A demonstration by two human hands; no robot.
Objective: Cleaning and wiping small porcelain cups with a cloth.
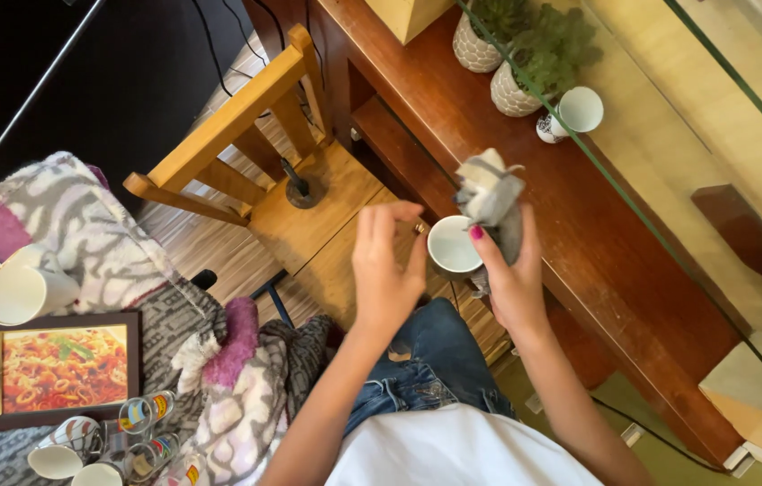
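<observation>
White cup (453, 245) between both hands' fingers (482, 241) — touching.

A glossy white ceramic cup (453, 245), a soft grey cloth (491, 193), a polished reddish wooden shelf (579, 225).

A wooden chair (246, 135) stands beside a dark wood cabinet (525, 171).

L grip (387, 261) pinched, R grip (511, 270) clasped
</observation>
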